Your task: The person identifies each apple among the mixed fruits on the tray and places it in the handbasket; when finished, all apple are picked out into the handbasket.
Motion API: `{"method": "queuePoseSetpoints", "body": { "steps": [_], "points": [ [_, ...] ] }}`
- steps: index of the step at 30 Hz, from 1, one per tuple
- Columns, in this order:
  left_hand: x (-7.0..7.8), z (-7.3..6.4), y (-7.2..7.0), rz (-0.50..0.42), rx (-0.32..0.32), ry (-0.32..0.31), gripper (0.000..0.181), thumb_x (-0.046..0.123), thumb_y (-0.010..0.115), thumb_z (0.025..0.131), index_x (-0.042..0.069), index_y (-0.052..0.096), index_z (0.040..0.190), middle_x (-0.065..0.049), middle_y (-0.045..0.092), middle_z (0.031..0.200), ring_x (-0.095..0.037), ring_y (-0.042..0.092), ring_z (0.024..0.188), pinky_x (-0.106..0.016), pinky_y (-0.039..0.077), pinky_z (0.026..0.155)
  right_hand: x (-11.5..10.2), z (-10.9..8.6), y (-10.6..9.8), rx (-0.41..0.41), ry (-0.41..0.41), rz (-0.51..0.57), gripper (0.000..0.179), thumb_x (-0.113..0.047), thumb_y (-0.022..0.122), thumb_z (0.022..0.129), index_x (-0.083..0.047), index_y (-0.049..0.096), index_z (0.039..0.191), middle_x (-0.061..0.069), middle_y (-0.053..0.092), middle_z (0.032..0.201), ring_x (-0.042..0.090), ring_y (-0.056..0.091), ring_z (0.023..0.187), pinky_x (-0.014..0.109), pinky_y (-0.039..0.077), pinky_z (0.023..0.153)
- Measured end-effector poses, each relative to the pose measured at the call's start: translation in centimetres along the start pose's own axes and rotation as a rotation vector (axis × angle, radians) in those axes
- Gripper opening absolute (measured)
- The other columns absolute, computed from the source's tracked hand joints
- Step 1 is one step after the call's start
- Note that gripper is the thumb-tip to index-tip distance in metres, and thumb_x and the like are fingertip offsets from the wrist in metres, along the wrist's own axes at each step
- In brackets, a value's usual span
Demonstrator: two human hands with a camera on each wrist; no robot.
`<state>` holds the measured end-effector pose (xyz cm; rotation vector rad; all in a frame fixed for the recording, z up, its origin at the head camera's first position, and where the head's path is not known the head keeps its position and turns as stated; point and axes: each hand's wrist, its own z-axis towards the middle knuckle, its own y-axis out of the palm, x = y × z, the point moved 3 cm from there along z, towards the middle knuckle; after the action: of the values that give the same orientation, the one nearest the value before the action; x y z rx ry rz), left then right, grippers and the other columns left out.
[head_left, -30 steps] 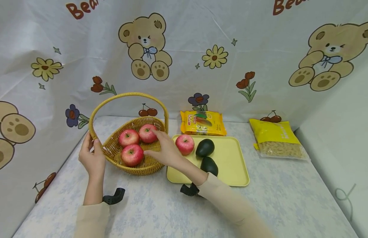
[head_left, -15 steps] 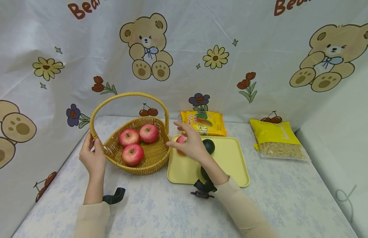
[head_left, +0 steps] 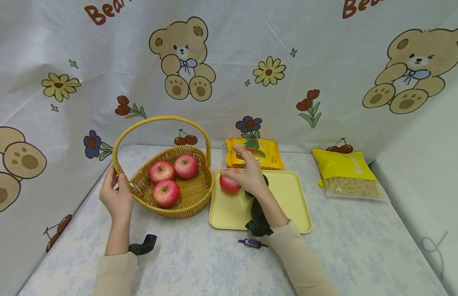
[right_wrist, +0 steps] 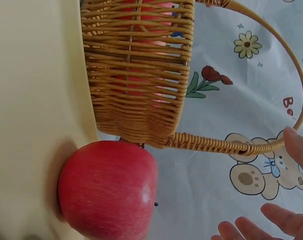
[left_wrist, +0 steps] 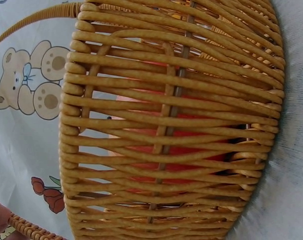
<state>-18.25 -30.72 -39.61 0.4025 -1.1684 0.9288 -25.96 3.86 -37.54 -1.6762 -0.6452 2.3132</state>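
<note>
A wicker basket (head_left: 191,201) with an arched handle (head_left: 160,118) stands on the table's left side and holds three red apples (head_left: 166,194). My left hand (head_left: 117,201) grips the handle's base at the left of the rim. To the right lies a pale yellow tray (head_left: 229,222), bearing one red apple (head_left: 229,187) and two dark green avocados (head_left: 257,211), which my right arm partly hides. Just above that apple hovers my right hand (head_left: 251,176), thumb and fingers spread and holding nothing. In the right wrist view its fingertips (right_wrist: 279,217) stand apart from the apple (right_wrist: 109,190).
Behind the tray lies a yellow packet (head_left: 271,158) with a mango picture. A yellow-and-clear bag of dry food (head_left: 347,176) sits at the back right. In front of the tray is a small purple wrapped sweet (head_left: 252,243). A patterned cloth hangs behind.
My right hand has moved right, from over the basket's apples to above the apple on the tray. The left hand has kept its grip on the handle.
</note>
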Motion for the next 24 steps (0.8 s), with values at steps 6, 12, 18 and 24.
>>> {"method": "queuePoseSetpoints", "body": {
  "steps": [6,12,18,24],
  "points": [
    [-0.2,0.0,0.1,0.006,-0.002,0.004,0.040,0.015,0.049,0.101,0.009,0.053,0.141,-0.010,0.062,0.134,-0.005,0.059,0.108,-0.010,0.043,0.076,0.8,0.3,0.2,-0.009,0.005,-0.038,0.084,-0.028,0.084,0.076,-0.013,0.043,0.148,0.011,0.045,0.148,0.033,0.045,0.131,0.054,0.039,0.107],
    [-0.2,0.1,0.0,-0.001,0.003,0.002,0.040,0.014,0.049,0.101,0.009,0.053,0.141,-0.011,0.063,0.132,0.001,0.058,0.105,-0.010,0.043,0.075,1.5,0.5,0.3,-0.035,0.041,-0.067,0.086,-0.029,0.084,0.077,-0.012,0.040,0.149,0.014,0.043,0.149,0.037,0.043,0.132,0.053,0.041,0.106],
    [0.0,0.0,0.0,0.001,0.003,-0.001,0.040,0.015,0.049,0.101,0.009,0.053,0.141,-0.011,0.062,0.133,0.002,0.057,0.104,-0.009,0.042,0.075,2.2,0.8,0.5,-0.052,0.051,-0.083,0.087,-0.029,0.084,0.077,-0.010,0.040,0.149,0.015,0.045,0.148,0.038,0.045,0.131,0.052,0.041,0.106],
    [0.0,0.0,0.0,0.004,0.005,0.004,0.040,0.014,0.049,0.101,0.010,0.054,0.141,-0.011,0.063,0.132,0.004,0.057,0.103,-0.009,0.042,0.074,3.0,0.9,0.7,-0.064,0.072,-0.097,0.083,-0.027,0.083,0.078,-0.008,0.041,0.148,0.016,0.045,0.147,0.039,0.046,0.129,0.051,0.043,0.104]
  ]
}}
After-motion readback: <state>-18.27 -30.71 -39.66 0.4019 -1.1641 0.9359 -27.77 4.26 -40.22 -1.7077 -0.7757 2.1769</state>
